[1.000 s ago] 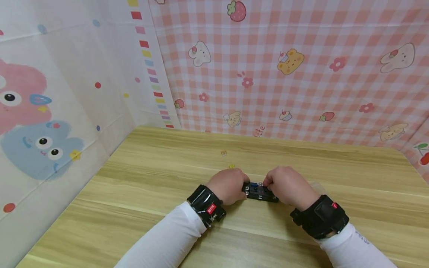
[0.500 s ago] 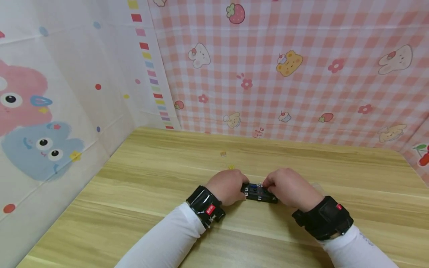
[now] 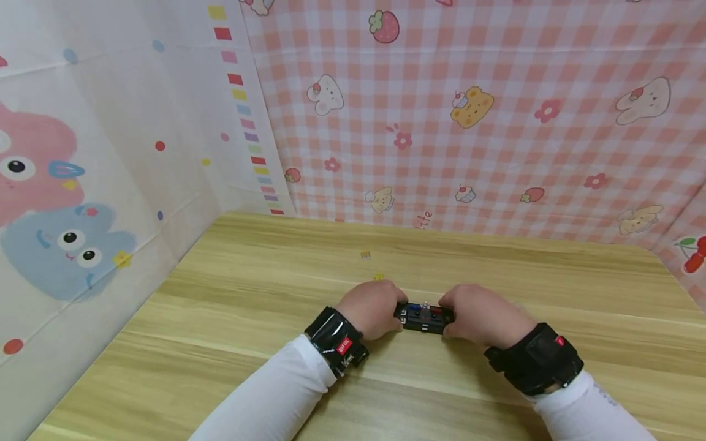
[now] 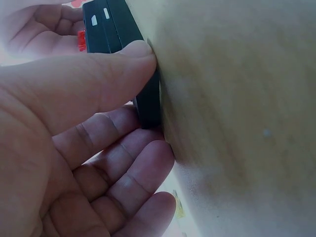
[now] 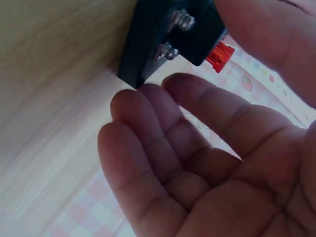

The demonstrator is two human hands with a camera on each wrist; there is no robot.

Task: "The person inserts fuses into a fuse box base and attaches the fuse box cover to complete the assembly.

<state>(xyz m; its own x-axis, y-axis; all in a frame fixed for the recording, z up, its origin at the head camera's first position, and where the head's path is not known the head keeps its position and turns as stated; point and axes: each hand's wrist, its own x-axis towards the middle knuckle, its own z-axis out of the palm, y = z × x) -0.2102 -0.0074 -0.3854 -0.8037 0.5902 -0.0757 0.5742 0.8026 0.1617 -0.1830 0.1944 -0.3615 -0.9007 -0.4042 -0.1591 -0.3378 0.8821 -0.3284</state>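
A black fuse block [image 3: 423, 318] lies on the wooden table between the two hands, its long side running left to right. My left hand [image 3: 371, 310] grips its left end, thumb on the near side and fingers behind. At the right end my right hand [image 3: 478, 313] holds the block between thumb and fingers. A translucent red blade fuse [image 5: 219, 56] stands up from the block, beside metal screws [image 5: 182, 22] in the right wrist view. Blue and clear pieces also show on its top in the head view.
Beyond the left hand lie a small yellow piece [image 3: 379, 277] and, farther back, a small orange piece [image 3: 365, 255], both resembling blade fuses. A pink checked cloth [image 3: 496, 153] hangs behind the table [image 3: 248, 294], and a white printed cloth [image 3: 182, 110] at the left.
My right hand has gone from pinching at the block's top to holding its right end, uncovering red and clear pieces. The left hand keeps its grip.
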